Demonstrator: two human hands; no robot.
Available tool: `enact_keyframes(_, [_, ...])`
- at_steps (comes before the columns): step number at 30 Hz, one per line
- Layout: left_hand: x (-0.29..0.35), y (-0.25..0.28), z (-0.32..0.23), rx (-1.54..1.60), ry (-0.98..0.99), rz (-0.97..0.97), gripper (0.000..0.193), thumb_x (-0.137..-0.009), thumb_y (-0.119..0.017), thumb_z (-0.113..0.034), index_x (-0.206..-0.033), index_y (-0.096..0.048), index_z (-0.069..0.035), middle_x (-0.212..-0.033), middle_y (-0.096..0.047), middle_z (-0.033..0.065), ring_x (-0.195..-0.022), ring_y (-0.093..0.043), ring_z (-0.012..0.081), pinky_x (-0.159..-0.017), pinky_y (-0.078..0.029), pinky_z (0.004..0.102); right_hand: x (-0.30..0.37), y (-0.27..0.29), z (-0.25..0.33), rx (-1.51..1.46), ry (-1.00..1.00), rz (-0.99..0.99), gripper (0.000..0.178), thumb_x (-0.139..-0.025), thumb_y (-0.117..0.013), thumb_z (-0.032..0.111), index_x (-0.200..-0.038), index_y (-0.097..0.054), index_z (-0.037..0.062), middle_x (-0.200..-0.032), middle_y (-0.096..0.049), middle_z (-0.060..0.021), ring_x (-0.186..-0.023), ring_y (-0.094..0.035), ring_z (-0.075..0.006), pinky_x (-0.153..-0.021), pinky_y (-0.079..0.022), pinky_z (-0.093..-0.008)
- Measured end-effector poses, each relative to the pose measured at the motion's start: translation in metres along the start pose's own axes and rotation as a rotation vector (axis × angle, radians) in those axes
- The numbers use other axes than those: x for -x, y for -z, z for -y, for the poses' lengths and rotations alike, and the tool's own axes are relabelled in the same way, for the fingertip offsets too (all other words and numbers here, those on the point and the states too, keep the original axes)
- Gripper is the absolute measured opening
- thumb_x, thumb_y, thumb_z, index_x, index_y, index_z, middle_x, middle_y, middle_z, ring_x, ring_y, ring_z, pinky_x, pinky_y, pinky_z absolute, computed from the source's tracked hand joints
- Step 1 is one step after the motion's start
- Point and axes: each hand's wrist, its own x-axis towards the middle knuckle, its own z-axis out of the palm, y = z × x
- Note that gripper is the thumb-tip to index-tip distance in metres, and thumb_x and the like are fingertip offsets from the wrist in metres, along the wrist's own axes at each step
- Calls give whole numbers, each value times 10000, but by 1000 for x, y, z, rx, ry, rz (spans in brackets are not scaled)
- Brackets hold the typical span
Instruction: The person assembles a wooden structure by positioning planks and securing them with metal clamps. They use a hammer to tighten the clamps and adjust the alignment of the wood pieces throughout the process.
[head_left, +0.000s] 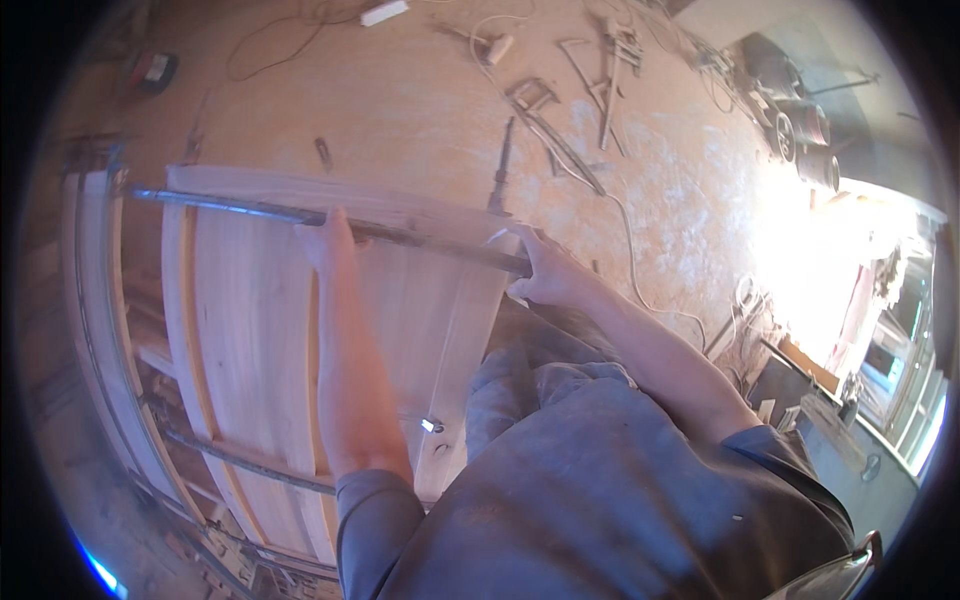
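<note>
A wide panel of glued wooden boards [260, 330] lies flat below me. A long dark metal bar clamp [220, 207] crosses its far end from left to right. My left hand [328, 240] rests on the bar near its middle, fingers curled over it. My right hand [545, 270] grips the bar's right end at the panel's corner. A second metal bar [250, 462] runs under the panel nearer to me.
The floor beyond is dusty, with cables [640, 270], loose metal clamps and bars [560, 140] and a white power strip [384, 12]. Dark machines [800, 130] stand at the upper right by a bright doorway. A wooden frame [95, 300] lies left of the panel.
</note>
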Motion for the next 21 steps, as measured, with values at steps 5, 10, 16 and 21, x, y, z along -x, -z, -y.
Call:
enact_keyframes(5, [12, -15, -28, -80, 39, -24, 572, -942, -653, -130, -1403, -395, 88, -1258, -619, 271, -909, -719, 402, -626, -677, 485, 39, 22, -31, -314, -92, -168, 543, -863, -756, 251, -1339, -617, 29, -1286, -648, -196, -1263, -596, -339, -1056, -478, -454])
enact_keyframes(10, [-25, 4, -1, -96, 78, 88, 540, -955, -632, -231, -1375, -446, 52, -1158, -666, 244, -845, -727, 383, -579, -640, 465, 61, 8, -118, -451, -507, -184, 417, -954, -660, 368, -1233, -690, 59, -1283, -685, -180, -1117, -669, -326, -956, -521, -436])
enact_keyframes(16, [-23, 2, -3, -145, 64, 63, 492, -954, -608, -307, -1323, -513, 5, -1094, -681, 230, -790, -717, 371, -601, -605, 474, 81, -1, -148, -1541, -651, 255, 431, -950, -700, 344, -1208, -672, 0, -1142, -714, -142, -943, -715, -274, -790, -550, -376])
enact_keyframes(21, [-26, 10, -10, -171, 132, 73, 519, -965, -591, -283, -1383, -478, 4, -1167, -662, 235, -826, -713, 383, -624, -595, 485, 81, -19, -141, -1293, -304, -30, 288, -926, -724, 133, -1187, -649, 39, -1058, -727, -89, -868, -718, -231, -726, -567, -348])
